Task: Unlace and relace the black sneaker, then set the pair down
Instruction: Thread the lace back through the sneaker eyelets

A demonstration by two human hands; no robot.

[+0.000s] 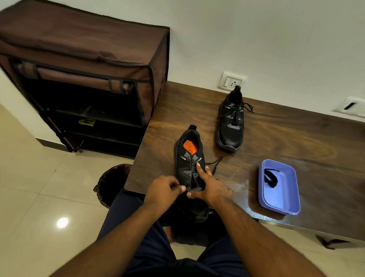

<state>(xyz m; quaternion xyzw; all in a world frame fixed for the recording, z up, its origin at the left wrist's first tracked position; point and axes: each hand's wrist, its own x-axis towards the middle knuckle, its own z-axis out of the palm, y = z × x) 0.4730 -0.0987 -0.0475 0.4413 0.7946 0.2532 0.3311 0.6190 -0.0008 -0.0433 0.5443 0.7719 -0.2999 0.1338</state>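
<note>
Both hands work the black sneaker (189, 160) at frame centre on the tabletop (284, 145) edge, left hand (163, 189) pinching lace, right hand (211, 189) pressing the eyelets with forefinger extended — one tug could drag it off.

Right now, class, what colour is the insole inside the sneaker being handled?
Orange: the insole shows through the opening of the near sneaker, clearest in the head view.

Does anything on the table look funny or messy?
Yes. The near sneaker hangs off the table edge, laces mostly out, one loose end trailing. A spare black lace sits in the blue tray. The far sneaker is laced.
</note>
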